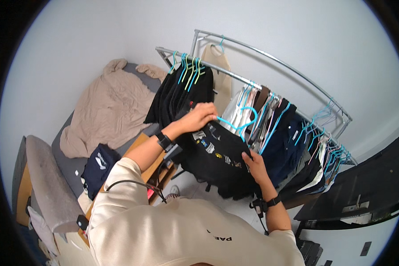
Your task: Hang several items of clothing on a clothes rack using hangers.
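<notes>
Both of my hands hold a black printed garment [216,146] with a blue hanger [239,125] in its neck opening. My left hand [201,116] grips its left shoulder area beside one end of the hanger. At the other shoulder, my right hand [254,164] pinches the cloth with the thumb on top. The hanger's hook sticks up between the hands, off the rail. Behind it runs a metal clothes rack [226,71], with black garments [176,93] on blue and green hangers at the left. More clothes, among them dark blue ones [284,146], hang to the right.
A bed with a beige blanket [111,103] and a folded navy garment [101,166] lies at the left, near a grey sofa back [50,186]. A beige garment [219,63] hangs on the rear rail. A black door [362,186] stands at the right.
</notes>
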Action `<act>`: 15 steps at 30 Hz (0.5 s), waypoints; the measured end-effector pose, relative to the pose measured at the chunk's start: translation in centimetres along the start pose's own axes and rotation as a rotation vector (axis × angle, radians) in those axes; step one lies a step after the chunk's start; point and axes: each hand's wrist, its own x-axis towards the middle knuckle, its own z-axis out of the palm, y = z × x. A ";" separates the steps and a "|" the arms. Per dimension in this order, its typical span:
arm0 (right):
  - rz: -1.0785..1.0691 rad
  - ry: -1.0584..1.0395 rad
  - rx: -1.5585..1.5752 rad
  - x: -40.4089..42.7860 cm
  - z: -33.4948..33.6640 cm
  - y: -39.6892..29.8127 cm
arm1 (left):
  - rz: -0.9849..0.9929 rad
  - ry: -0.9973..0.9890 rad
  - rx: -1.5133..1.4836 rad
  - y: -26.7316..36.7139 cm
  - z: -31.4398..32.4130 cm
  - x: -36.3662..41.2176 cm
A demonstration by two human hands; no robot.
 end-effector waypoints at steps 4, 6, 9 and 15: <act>0.161 0.060 0.061 1.2 2.8 1.6 | 0.001 -0.046 0.065 -3.5 -0.4 -1.2; 0.172 0.103 0.116 2.6 5.0 1.6 | -0.050 -0.122 0.144 -5.1 -1.6 -1.9; 0.224 0.208 0.237 4.5 8.7 0.1 | -0.071 -0.030 -0.028 -7.1 -2.2 -2.8; 0.113 0.530 0.329 10.6 12.7 1.0 | -0.033 -0.140 -0.188 -11.4 -3.8 -4.2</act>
